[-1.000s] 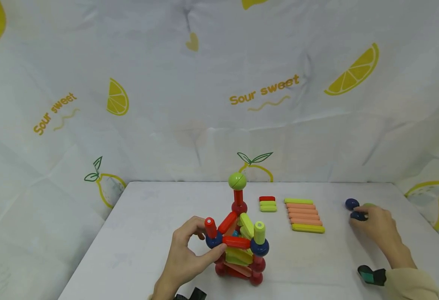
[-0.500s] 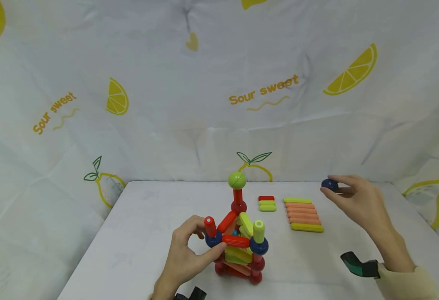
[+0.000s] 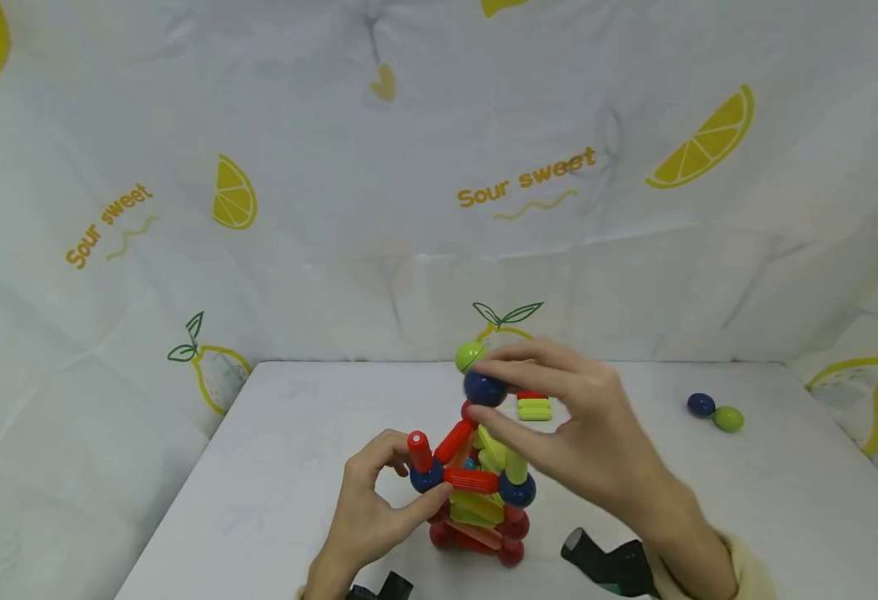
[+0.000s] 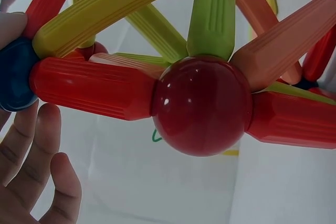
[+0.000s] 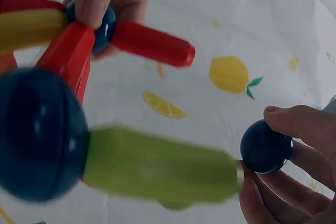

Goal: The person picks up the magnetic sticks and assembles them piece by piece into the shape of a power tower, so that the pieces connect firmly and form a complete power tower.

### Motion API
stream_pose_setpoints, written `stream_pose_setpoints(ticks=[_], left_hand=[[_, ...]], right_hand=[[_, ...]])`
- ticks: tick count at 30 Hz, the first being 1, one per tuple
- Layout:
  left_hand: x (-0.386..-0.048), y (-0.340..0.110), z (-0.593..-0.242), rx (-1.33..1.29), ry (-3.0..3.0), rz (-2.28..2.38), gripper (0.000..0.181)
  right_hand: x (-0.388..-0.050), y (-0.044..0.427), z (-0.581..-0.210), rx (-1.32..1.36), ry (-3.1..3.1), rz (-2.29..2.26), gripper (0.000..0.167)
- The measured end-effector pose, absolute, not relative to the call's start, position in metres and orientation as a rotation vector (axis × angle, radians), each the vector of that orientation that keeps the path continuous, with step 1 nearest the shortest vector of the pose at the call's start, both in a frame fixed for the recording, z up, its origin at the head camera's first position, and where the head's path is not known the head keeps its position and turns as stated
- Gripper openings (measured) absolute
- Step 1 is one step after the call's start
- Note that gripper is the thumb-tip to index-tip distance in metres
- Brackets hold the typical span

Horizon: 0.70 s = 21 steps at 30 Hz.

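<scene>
A frame of magnetic sticks and balls stands upright on the table. My left hand grips a dark blue corner ball on its left side, thumb in front. A short red stick points up from that ball. At the right corner a green stick rises from another blue ball. My right hand pinches a loose dark blue ball above the frame. In the right wrist view this ball appears close to the tip of the green stick; contact is unclear.
A green ball tops the frame's rear post. Behind my right hand lie short sticks, partly covered. At the table's right are a blue ball and a green ball. A lemon-print cloth hangs behind the table.
My right hand has picked a blue ball from the group at the right and carried it left to above the frame. My left hand keeps its grip on the frame.
</scene>
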<state>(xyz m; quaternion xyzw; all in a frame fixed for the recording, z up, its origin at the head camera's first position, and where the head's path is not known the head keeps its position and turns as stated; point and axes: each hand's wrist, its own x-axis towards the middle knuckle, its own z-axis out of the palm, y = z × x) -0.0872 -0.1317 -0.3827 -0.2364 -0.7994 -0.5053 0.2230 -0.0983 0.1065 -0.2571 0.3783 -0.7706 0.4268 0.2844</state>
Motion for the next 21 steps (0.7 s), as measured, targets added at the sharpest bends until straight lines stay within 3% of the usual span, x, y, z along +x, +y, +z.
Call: stream_pose_setpoints(ticks=[13,21], left_hand=[[-0.089,-0.133,-0.383,-0.699,-2.168,-1.380,0.038],[-0.089,-0.134,-0.383,-0.711,-2.163,-1.382,0.043]], right_hand=[[-0.094,0.050,-0.272,1.146,-2.158,1.114,0.029],[-0.091,0.053,-0.274,1.134,-2.200,1.099,0.032]])
